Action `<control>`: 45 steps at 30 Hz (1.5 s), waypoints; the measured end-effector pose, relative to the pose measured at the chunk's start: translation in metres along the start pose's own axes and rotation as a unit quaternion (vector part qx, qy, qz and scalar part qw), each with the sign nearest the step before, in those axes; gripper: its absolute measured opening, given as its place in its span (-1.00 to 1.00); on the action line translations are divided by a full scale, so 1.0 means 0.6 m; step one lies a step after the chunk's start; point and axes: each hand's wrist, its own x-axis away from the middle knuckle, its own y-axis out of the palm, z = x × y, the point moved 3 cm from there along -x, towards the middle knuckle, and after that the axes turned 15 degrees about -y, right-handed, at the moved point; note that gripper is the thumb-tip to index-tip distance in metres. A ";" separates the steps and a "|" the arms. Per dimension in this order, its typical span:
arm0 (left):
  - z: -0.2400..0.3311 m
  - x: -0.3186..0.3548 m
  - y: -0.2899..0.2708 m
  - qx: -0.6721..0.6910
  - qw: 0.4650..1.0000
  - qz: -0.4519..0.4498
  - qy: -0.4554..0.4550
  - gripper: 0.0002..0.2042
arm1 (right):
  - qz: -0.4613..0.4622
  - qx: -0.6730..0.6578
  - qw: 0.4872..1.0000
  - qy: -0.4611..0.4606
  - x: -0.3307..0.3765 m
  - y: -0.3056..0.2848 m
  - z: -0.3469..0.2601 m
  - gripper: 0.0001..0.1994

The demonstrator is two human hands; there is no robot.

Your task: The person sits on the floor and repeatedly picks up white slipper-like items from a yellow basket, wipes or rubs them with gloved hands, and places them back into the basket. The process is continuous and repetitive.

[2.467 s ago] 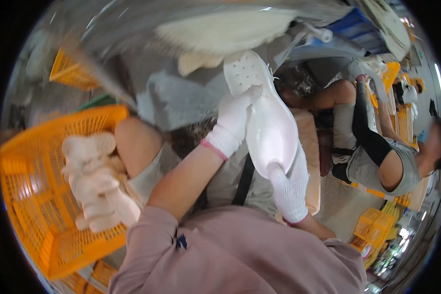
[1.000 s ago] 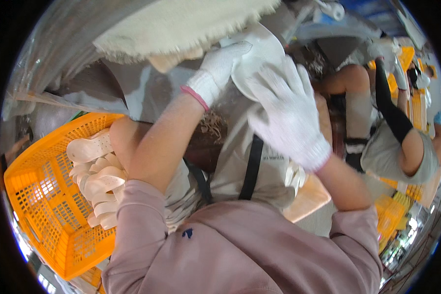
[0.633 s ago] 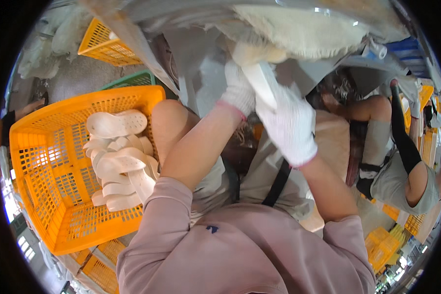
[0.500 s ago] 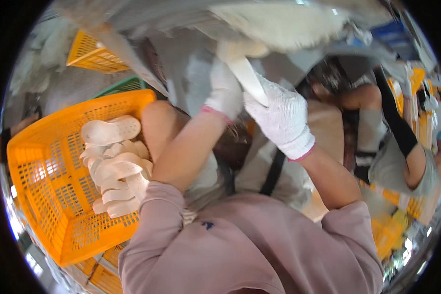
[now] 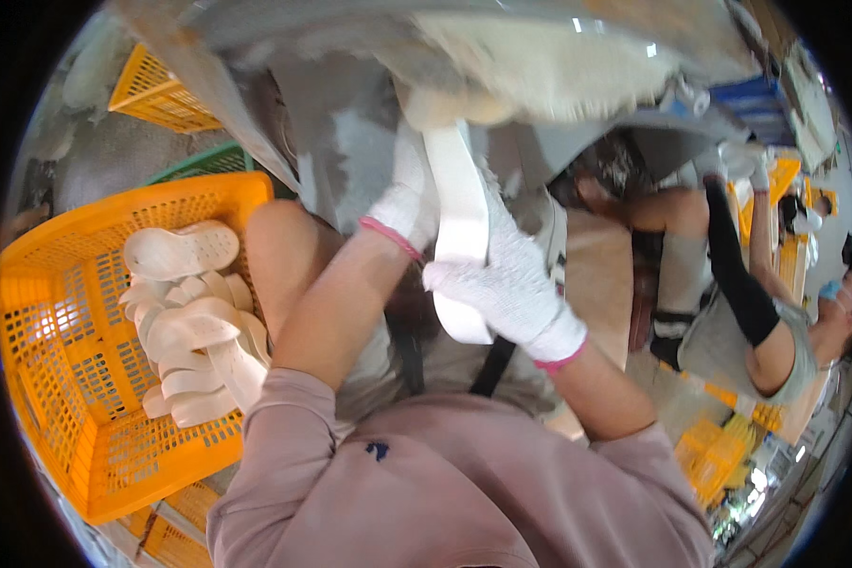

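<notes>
A white foam clog (image 5: 461, 213) is held upright in front of me, its side edge facing up. Its far end meets a cream, rounded surface (image 5: 450, 106) beneath a pale, fuzzy machine part. My right hand (image 5: 506, 289), in a white knit glove with a pink cuff, grips the near part, thumb laid across it. On the clog's far left side is my left hand (image 5: 412, 199), gloved the same way and closed around it; its fingertips are partly hidden. To my left an orange slotted basket (image 5: 62, 379) holds several similar white clogs (image 5: 199, 327).
The grey machine housing (image 5: 331, 47) spans the top. Another orange crate (image 5: 166, 90) and a green basket (image 5: 199, 166) lie at the far left. To the right sits a co-worker with a black sleeve (image 5: 743, 275), and yellow crates (image 5: 710, 450) stand nearby.
The clog has turned and come nearer to me, showing more of its long side edge. My right hand has moved down toward my body. The view has shifted slightly right.
</notes>
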 end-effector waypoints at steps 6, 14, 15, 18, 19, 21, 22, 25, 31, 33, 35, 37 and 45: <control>-0.007 0.002 -0.004 -0.047 0.986 -0.062 0.149 -0.33 | -0.041 0.064 0.997 -0.028 -0.013 -0.010 -0.044 -0.60; -0.003 -0.002 -0.047 -0.046 0.990 -0.031 0.130 -0.51 | 0.141 0.215 0.966 -0.030 0.004 0.006 -0.042 -0.52; 0.005 -0.006 -0.052 -0.070 0.989 -0.024 0.125 -0.52 | 0.117 0.221 0.968 -0.016 -0.004 0.009 -0.034 -0.55; 0.011 -0.021 -0.055 -0.053 0.996 -0.061 0.030 -0.56 | 0.188 0.167 0.960 -0.121 -0.010 0.015 -0.020 -0.58; 0.015 -0.020 -0.057 -0.058 0.996 -0.063 0.038 -0.57 | 0.167 0.187 0.966 -0.053 -0.016 0.021 -0.003 -0.57; 0.024 -0.009 -0.063 -0.125 0.983 -0.013 0.134 -0.60 | 0.123 0.272 0.953 -0.051 -0.030 0.024 0.018 -0.56; 0.028 -0.002 -0.067 -0.163 0.971 0.016 0.174 -0.61 | 0.104 0.316 0.941 -0.059 -0.034 0.025 0.022 -0.56; 0.018 -0.003 -0.086 -0.107 0.991 0.033 0.068 -0.65 | 0.209 0.190 0.959 -0.039 -0.006 0.026 0.009 -0.58; 0.005 0.011 -0.078 -0.466 0.776 0.096 0.414 -0.66 | 0.264 0.194 0.943 -0.066 -0.034 0.027 0.017 -0.61; -0.008 0.021 -0.072 -0.464 0.722 0.169 0.484 -0.63 | 0.209 0.229 0.951 0.021 -0.047 0.028 0.026 -0.62; -0.022 0.016 -0.069 -0.364 0.839 0.109 0.390 -0.65 | 0.202 0.151 0.967 0.031 -0.051 0.026 0.028 -0.58; -0.039 0.002 -0.066 -0.003 0.984 -0.104 0.147 -0.68 | 0.233 0.079 0.969 -0.027 -0.042 0.016 0.006 -0.54; -0.025 -0.049 -0.091 -0.144 0.978 -0.033 0.147 -0.83 | -0.048 0.195 0.977 0.074 0.058 0.000 -0.063 -0.59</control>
